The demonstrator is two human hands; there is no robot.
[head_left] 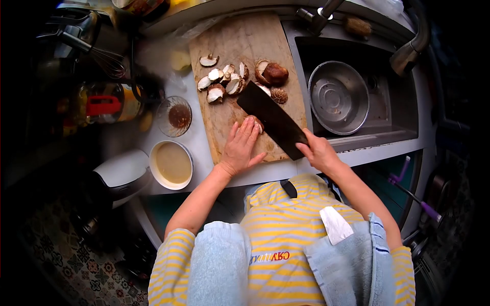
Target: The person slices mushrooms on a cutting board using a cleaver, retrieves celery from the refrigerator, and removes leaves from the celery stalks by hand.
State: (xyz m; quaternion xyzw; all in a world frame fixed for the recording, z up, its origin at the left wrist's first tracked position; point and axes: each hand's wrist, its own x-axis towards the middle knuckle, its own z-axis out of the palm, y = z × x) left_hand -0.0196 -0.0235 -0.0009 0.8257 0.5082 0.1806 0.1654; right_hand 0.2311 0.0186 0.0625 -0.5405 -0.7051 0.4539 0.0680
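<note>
My right hand (320,153) is closed around the handle of a broad, dark cleaver (273,120), whose blade slants across the wooden cutting board (240,43). Beside the blade, my left hand (242,148) presses its fingertips onto a brown mushroom piece (259,125), thumb held out to the side. Most of that piece is hidden under the fingers. Cut mushroom pieces (224,79) with white flesh and brown caps lie in a loose group further up the board. To the right of them sit whole brown mushrooms (275,74) and a smaller cap (279,95), close to the blade.
A metal basin (338,98) stands in the dark sink (398,115) on the right, under a faucet (406,58). Left of the board are a glass bowl (174,117) with brown contents and a white bowl (171,164) of cloudy liquid. An oil bottle (104,104) lies beyond.
</note>
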